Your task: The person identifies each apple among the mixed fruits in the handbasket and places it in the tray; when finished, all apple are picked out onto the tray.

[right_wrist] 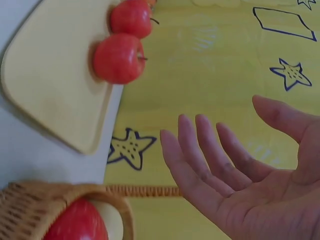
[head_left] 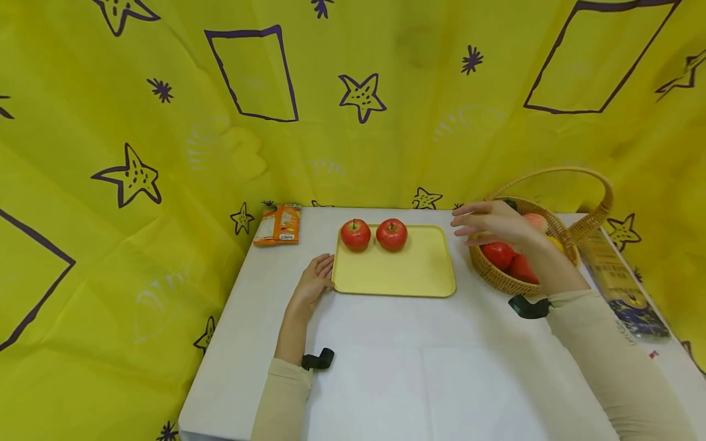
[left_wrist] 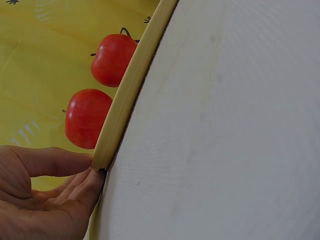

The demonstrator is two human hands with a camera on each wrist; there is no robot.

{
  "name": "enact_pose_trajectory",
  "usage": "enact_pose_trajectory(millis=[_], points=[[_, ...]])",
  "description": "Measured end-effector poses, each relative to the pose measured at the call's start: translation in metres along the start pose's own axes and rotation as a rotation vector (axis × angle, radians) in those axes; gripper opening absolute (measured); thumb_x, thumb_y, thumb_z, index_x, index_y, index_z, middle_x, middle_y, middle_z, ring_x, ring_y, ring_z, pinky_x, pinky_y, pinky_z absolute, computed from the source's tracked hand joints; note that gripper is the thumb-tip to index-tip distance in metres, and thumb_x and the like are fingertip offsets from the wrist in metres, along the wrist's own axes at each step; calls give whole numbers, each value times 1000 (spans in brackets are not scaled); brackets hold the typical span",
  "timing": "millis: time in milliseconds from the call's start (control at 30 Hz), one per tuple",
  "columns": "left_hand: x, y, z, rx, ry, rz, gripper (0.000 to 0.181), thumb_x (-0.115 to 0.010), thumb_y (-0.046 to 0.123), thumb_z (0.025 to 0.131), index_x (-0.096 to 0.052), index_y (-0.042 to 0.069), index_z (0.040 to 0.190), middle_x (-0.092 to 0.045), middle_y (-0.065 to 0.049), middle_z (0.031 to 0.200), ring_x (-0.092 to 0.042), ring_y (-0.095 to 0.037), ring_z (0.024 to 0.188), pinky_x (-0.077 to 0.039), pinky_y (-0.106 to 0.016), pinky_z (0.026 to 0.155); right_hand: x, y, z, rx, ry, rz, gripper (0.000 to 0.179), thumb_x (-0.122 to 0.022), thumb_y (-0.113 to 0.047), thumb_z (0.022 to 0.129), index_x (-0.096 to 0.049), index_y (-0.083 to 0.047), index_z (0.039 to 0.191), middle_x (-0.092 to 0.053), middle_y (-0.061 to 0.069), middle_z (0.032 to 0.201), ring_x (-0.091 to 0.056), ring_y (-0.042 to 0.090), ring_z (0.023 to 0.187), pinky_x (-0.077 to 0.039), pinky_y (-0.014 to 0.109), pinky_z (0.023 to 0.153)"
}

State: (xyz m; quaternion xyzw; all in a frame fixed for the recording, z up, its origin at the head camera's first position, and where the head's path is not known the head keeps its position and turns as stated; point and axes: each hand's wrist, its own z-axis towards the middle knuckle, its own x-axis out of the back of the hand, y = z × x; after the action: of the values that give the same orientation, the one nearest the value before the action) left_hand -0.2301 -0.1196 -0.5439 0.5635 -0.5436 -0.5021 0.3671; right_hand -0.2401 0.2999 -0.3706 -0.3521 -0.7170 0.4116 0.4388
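Yellow and flat, the tray (head_left: 394, 272) was pinched by the left hand (head_left: 314, 283), while the right hand (head_left: 496, 223) hung free near the basket (head_left: 496, 277), its fingers loosely spread.

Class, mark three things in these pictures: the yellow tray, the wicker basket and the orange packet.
Yellow tray (head_left: 394, 269): head view, on its bare flat surface.
Wicker basket (head_left: 494, 277): head view, on its woven outer wall.
Orange packet (head_left: 278, 225): head view, on the middle of its upward face.

We are seeing red apples (head_left: 391, 236), a pale-yellow tray (head_left: 394, 271), a tan basket (head_left: 498, 279), yellow cloth (head_left: 386, 162) patterned with purple starfish (head_left: 362, 98), and perhaps a blue-and-gold packet (head_left: 635, 303), though blurred.
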Motion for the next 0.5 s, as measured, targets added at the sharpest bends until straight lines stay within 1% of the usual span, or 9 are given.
enact_pose_trajectory(millis=[100, 167, 300, 367, 433, 500], points=[[2, 0, 0, 1, 3, 1, 88, -46, -33, 78, -30, -4, 158, -36, -22, 164, -31, -32, 155, -32, -39, 125, 12, 2, -6, -7, 0, -39, 57, -62, -32, 105, -51, 5, 146, -68, 16, 132, -74, 19, 106, -61, 46, 96], [2, 0, 0, 5, 6, -1, 87, -46, -33, 78, -30, -3, 158, -36, -21, 165, -31, -31, 155, -32, -39, 125, 20, 5, -9, -21, -7, -55, 59, -61, -34, 105, -49, 5, 148, -67, 14, 132, -73, 20, 108, -60, 47, 97], [2, 0, -1, 10, 7, -7, 87, -47, -33, 79, -30, -2, 158, -36, -20, 164, -32, -30, 155, -32, -38, 125, 37, 14, -14, -60, -5, -89, 63, -59, -37, 106, -46, 7, 149, -64, 15, 136, -73, 23, 111, -61, 46, 95], [2, 0, -1, 10, 8, -10, 87, -47, -32, 79, -30, -1, 158, -37, -19, 164, -32, -29, 155, -32, -37, 125, 45, 19, -16, -80, -6, -95, 63, -58, -37, 107, -44, 8, 150, -65, 14, 134, -72, 23, 112, -62, 45, 94], [2, 0, -1, 6, 4, -11, 87, -47, -32, 79, -30, -1, 159, -37, -19, 164, -32, -29, 155, -32, -38, 125, 52, 25, -17, -105, -2, -113, 65, -58, -38, 107, -43, 8, 150, -68, 10, 130, -72, 23, 112, -62, 43, 93], [1, 0, -1, 0, -2, -6, 87, -47, -32, 79, -29, -2, 159, -36, -20, 164, -31, -30, 155, -32, -38, 125, 59, 31, -19, -129, 0, -130, 66, -56, -39, 107, -42, 8, 150, -69, 9, 128, -71, 25, 114, -62, 45, 94]])
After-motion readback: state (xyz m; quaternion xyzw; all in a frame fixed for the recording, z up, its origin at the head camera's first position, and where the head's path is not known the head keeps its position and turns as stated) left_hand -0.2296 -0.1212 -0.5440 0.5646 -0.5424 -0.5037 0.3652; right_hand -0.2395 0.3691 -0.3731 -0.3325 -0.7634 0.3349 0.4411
